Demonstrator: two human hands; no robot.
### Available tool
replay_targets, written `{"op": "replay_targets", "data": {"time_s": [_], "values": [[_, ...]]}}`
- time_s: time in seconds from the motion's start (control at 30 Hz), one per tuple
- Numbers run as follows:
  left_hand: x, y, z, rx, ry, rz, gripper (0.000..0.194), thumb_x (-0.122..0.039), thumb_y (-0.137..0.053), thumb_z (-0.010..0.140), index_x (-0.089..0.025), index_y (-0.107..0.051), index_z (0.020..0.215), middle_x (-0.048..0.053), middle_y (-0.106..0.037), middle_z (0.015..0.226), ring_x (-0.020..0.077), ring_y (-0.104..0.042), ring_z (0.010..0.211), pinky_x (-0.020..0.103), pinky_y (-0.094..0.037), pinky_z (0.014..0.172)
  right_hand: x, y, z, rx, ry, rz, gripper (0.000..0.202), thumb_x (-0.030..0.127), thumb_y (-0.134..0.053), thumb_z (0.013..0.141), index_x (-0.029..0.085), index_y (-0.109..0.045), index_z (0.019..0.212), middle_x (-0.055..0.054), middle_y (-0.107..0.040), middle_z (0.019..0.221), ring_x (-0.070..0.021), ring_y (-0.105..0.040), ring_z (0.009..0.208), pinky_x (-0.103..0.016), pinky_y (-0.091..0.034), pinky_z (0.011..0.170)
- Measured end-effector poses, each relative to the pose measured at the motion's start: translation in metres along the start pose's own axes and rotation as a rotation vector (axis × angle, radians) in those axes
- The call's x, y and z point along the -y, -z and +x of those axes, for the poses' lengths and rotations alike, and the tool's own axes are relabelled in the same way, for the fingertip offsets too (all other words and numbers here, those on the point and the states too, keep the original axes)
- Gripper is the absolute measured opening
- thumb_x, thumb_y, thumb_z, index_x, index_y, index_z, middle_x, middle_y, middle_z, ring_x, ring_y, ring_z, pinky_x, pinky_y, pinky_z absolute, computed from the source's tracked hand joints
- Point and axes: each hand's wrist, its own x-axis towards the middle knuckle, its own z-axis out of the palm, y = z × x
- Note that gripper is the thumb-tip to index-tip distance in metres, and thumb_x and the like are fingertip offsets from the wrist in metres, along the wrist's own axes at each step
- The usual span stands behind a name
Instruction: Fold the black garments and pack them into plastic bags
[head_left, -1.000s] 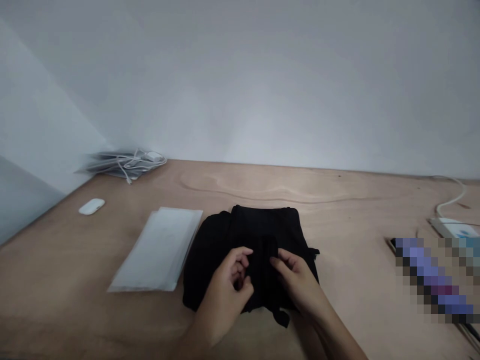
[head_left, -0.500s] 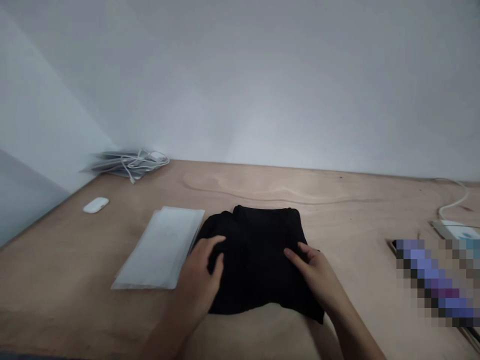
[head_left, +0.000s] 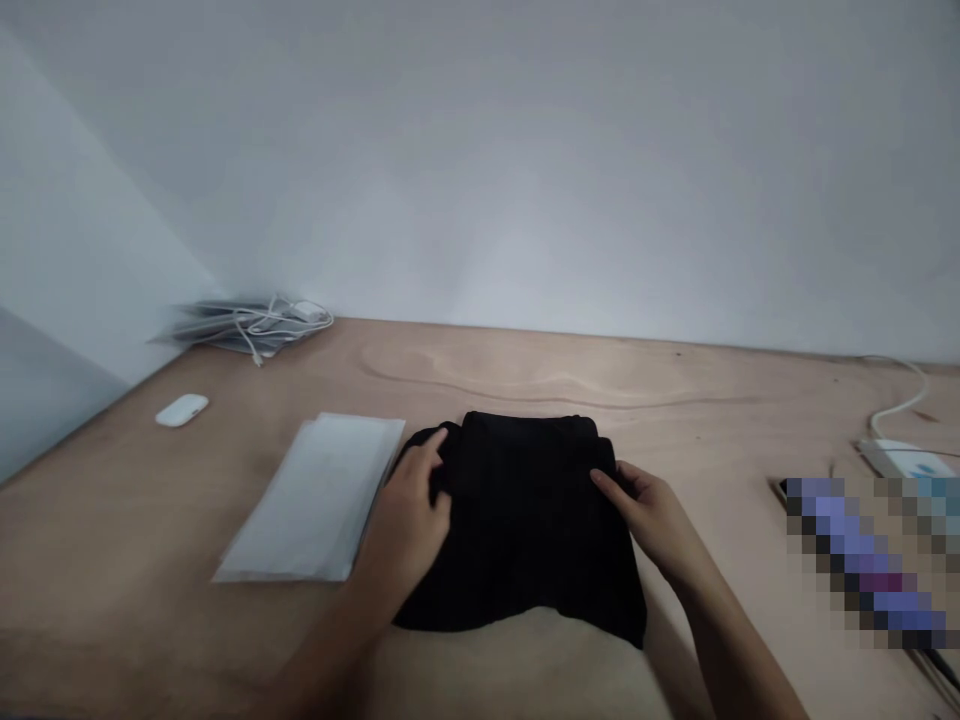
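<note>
A black garment (head_left: 536,520) lies partly folded on the table, its upper part in overlapping layers and its lower edge curved. My left hand (head_left: 412,510) rests on its left side, thumb and index finger apart over the fabric; the other fingers are partly hidden. At the upper right edge, my right hand (head_left: 649,510) pinches the cloth, thumb on top and fingers beneath. Just left of the garment is a stack of clear plastic bags (head_left: 315,500), close to my left hand but not held.
On the wooden table (head_left: 720,420), a white earbud case (head_left: 181,410) sits at the left. A white cable (head_left: 281,318) lies on grey packets (head_left: 217,328) in the back left corner. A blurred-out phone-like item (head_left: 862,560) and a white box (head_left: 907,460) are at the right.
My right hand has moved outward and up to the garment's right edge, where a folded layer now shows. My left hand has shifted slightly up, its index finger straighter.
</note>
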Motion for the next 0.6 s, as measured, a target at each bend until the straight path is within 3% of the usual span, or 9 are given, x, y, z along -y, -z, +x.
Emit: {"op": "replay_targets", "data": {"time_s": [0.13, 0.2, 0.27, 0.37, 0.47, 0.53, 0.6], "values": [[0.008, 0.038, 0.027, -0.149, 0.207, -0.061, 0.048, -0.029, -0.057, 0.088, -0.022, -0.052, 0.135, 0.009, -0.07, 0.11, 0.0287, -0.07, 0.099, 0.045, -0.057, 0.089, 0.008, 0.015, 0.012, -0.081, 0.061, -0.025, 0.042, 0.058, -0.07, 0.083, 0.019, -0.075, 0.101, -0.008, -0.078, 0.097, -0.031, -0.071, 0.096, -0.038, -0.057, 0.08], [0.01, 0.051, 0.036, -0.118, 0.281, -0.058, 0.054, -0.034, -0.061, 0.086, -0.023, -0.049, 0.138, 0.007, -0.072, 0.103, 0.0276, -0.072, 0.087, 0.043, -0.059, 0.081, 0.012, 0.023, 0.021, -0.104, 0.083, -0.061, 0.041, 0.057, -0.068, 0.085, 0.019, -0.074, 0.1, -0.008, -0.078, 0.094, -0.0307, -0.072, 0.095, -0.038, -0.058, 0.077], [0.014, 0.056, 0.041, 0.002, 0.326, -0.018, 0.057, -0.033, -0.064, 0.083, -0.024, -0.049, 0.138, 0.005, -0.071, 0.096, 0.0254, -0.071, 0.076, 0.042, -0.058, 0.076, 0.013, 0.03, 0.033, -0.103, 0.122, -0.171, 0.042, 0.057, -0.062, 0.089, 0.019, -0.074, 0.102, -0.008, -0.078, 0.095, -0.0301, -0.073, 0.094, -0.037, -0.058, 0.075], [0.024, 0.048, 0.048, 0.165, 0.25, 0.068, 0.052, -0.032, -0.063, 0.082, -0.02, -0.056, 0.132, 0.008, -0.069, 0.104, 0.0276, -0.07, 0.089, 0.044, -0.056, 0.084, 0.006, 0.038, 0.051, -0.066, 0.161, -0.387, 0.04, 0.053, -0.067, 0.085, 0.02, -0.074, 0.106, -0.009, -0.078, 0.094, -0.0291, -0.074, 0.084, -0.038, -0.059, 0.071], [0.036, 0.028, 0.062, 0.147, 0.104, 0.131, 0.052, -0.039, -0.061, 0.086, -0.014, -0.056, 0.132, 0.016, -0.061, 0.124, 0.0319, -0.06, 0.118, 0.047, -0.047, 0.103, -0.004, 0.038, 0.07, -0.123, 0.187, -0.463, 0.05, 0.047, -0.077, 0.074, 0.02, -0.071, 0.116, -0.011, -0.076, 0.094, -0.0299, -0.073, 0.08, -0.041, -0.058, 0.07], [0.043, 0.015, 0.077, 0.154, 0.065, 0.148, 0.051, -0.042, -0.059, 0.088, -0.013, -0.057, 0.13, 0.017, -0.06, 0.125, 0.0333, -0.058, 0.12, 0.05, -0.045, 0.105, -0.008, 0.035, 0.081, -0.191, 0.236, -0.479, 0.049, 0.048, -0.074, 0.076, 0.02, -0.07, 0.117, -0.013, -0.074, 0.104, -0.0302, -0.072, 0.087, -0.045, -0.057, 0.078], [0.047, 0.006, 0.094, 0.204, 0.035, 0.143, 0.04, -0.039, -0.061, 0.086, -0.013, -0.064, 0.116, 0.015, -0.064, 0.113, 0.0333, -0.061, 0.112, 0.05, -0.047, 0.101, -0.009, 0.03, 0.089, -0.24, 0.292, -0.48, 0.041, 0.05, -0.068, 0.08, 0.02, -0.072, 0.107, -0.013, -0.071, 0.11, -0.0304, -0.07, 0.093, -0.048, -0.056, 0.084]]}}
